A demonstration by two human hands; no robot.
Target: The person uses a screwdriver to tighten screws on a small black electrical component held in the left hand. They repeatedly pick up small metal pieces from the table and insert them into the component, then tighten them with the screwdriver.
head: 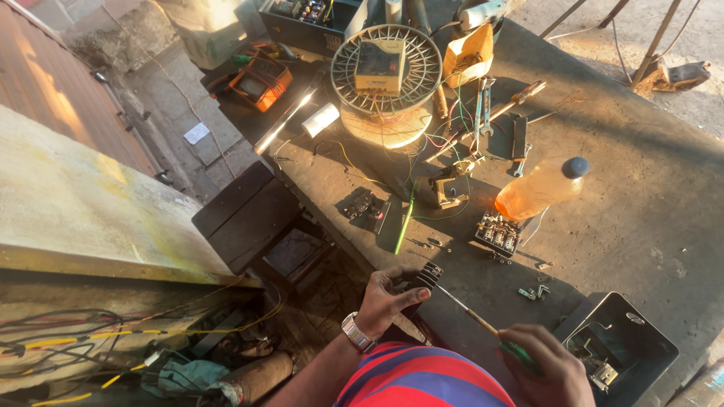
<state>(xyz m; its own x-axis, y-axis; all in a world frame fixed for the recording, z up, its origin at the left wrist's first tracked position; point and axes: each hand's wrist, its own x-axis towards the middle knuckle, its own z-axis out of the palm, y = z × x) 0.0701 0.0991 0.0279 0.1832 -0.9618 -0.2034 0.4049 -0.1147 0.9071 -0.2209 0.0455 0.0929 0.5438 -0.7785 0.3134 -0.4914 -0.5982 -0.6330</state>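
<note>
At the near edge of the counter (648, 218), close to the person's chest, the left hand (385, 301) was curled tight around a small black ribbed component (427, 277); the part sat just over the counter's edge, above the drop to the cluttered floor on the left; the right hand (547, 365) was closed in a fist around the green handle of a screwdriver (471, 315). The screwdriver's long axis ran on a diagonal from the lower right up to the upper left, its tip pointing at and meeting the black component; the shaft lay low over the counter. An open grey metal box (622, 347) sat just beside the right hand, crowding it on that side; a few loose screws (532, 292) lay near the shaft. Bare counter stretched to the right and beyond the hands; farther out lay a switch block (498, 232), an orange-tinted bottle (539, 188) on its side, and a round wire fan guard (386, 69) well apart at the far edge; a dark wooden stool (253, 215) stood off the counter's left edge.
</note>
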